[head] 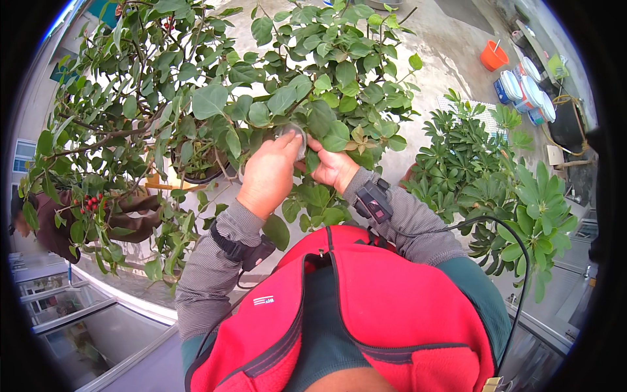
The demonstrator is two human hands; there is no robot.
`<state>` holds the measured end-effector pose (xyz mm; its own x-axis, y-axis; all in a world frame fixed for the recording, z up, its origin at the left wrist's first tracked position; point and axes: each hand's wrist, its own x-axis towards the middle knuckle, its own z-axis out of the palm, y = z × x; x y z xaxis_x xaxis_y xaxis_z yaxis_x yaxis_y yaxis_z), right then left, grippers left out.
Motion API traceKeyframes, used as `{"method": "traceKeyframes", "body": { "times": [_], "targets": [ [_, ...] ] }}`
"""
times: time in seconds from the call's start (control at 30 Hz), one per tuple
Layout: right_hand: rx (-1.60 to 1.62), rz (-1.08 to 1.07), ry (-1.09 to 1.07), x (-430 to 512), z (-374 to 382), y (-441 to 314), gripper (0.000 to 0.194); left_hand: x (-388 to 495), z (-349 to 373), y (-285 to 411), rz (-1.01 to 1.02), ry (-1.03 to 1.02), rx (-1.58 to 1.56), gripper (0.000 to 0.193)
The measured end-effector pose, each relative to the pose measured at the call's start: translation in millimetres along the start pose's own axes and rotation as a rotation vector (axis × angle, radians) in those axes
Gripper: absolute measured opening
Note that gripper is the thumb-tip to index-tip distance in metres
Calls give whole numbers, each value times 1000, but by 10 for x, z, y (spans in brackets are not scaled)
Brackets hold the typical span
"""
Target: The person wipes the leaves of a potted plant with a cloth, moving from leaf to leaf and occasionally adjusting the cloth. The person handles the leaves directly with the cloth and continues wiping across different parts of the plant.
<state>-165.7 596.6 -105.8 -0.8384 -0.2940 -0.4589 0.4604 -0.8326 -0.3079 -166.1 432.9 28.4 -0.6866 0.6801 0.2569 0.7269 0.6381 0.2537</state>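
Observation:
A leafy green shrub (pixel 281 100) rises in front of me, with both my hands among its leaves. My left hand (pixel 271 169) holds a crumpled greyish cloth or wipe (pixel 300 143), its fingers laid over the near side. Just right of it, my right hand (pixel 332 165) has thumb and fingers closed around a green leaf (pixel 312 160); part of its fingers is hidden by leaves and the cloth. Broad leaves hang directly above and beside both hands. Each wrist carries a strapped black device with a cable.
A bushy potted plant (pixel 455 157) stands at the right. Beyond it are an orange bucket (pixel 494 56) and several paint tubs (pixel 529 93). Branches with red berries (pixel 89 203) spread left, near a person in dark clothes (pixel 54 223). Glazed window frames (pixel 98 323) lie lower left.

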Motion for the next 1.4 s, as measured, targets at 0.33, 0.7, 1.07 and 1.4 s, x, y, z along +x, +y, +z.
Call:
{"method": "traceKeyframes", "body": {
  "times": [0.33,0.7,1.07,1.4],
  "targets": [
    [-162,5,69,-20,25,16,34,-74,-252,143,-30,119,-66,46],
    [132,5,123,-310,288,45,36,-35,266,-110,9,-345,112,76],
    [181,-7,-89,-319,237,-73,50,-586,-195,-257,-74,4,-211,45],
    [-319,12,-170,-408,645,57,57,-1170,-745,-304,-661,239,-757,51]
  ]
}}
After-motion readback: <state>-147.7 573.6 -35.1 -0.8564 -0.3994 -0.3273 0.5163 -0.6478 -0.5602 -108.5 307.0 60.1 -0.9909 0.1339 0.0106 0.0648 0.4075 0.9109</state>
